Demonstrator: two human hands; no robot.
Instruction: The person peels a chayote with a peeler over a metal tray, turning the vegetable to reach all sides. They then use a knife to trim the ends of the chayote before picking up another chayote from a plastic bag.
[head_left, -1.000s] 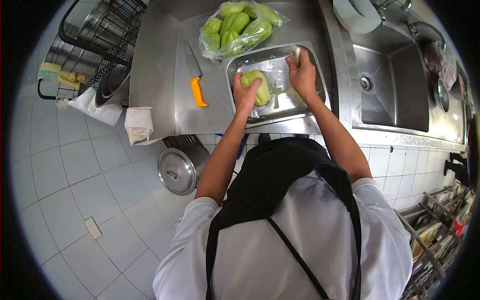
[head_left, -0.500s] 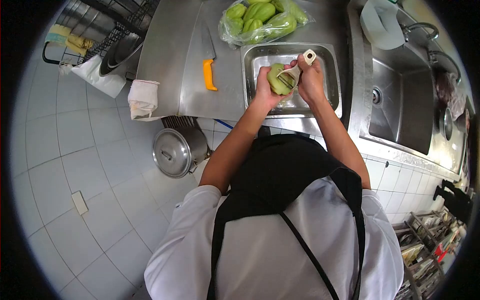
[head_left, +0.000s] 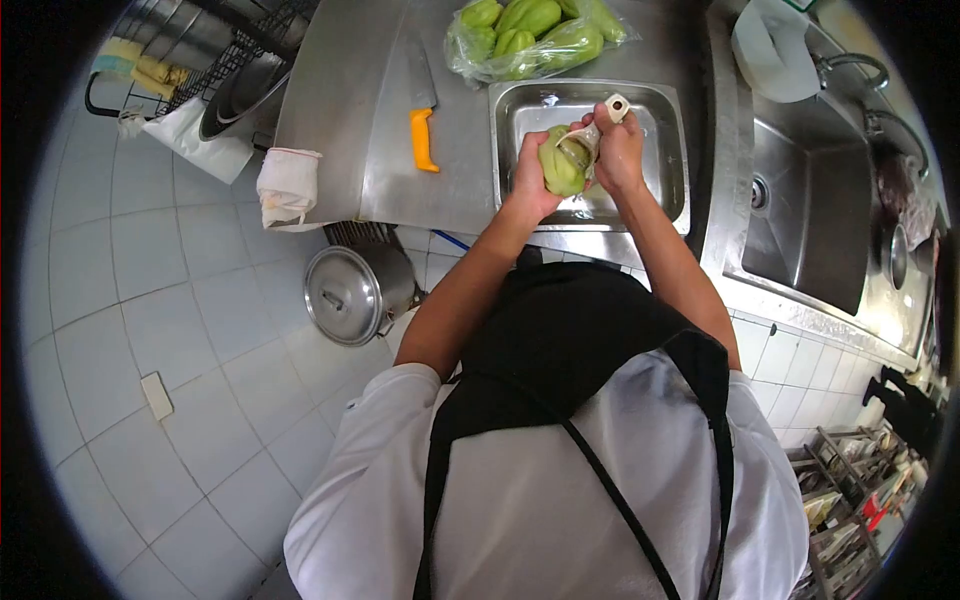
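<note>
A pale green chayote (head_left: 562, 172) is gripped in my left hand (head_left: 531, 178), held over a rectangular steel tray (head_left: 507, 95). My right hand (head_left: 621, 158) is closed around a white-handled peeler (head_left: 617, 107), its blade end lying against the chayote's upper right side. Part of the chayote looks smoother and lighter, as if its skin is off there. Behind the tray, several more chayotes (head_left: 528, 17) lie in a clear plastic bag (head_left: 545, 68). Left of the tray, a knife with an orange handle (head_left: 423, 141) rests on the steel counter (head_left: 340, 110).
A steel sink (head_left: 800, 210) with a faucet (head_left: 850, 64) and a white plastic container (head_left: 772, 50) is on the right. A folded cloth (head_left: 288, 187) hangs over the counter's left corner. Below stands a lidded pot (head_left: 343, 295) on the tiled floor.
The peeler's blade end has shifted up on the chayote, and the chayote is tipped more upright. Both hands keep their hold. The whole view has shifted slightly.
</note>
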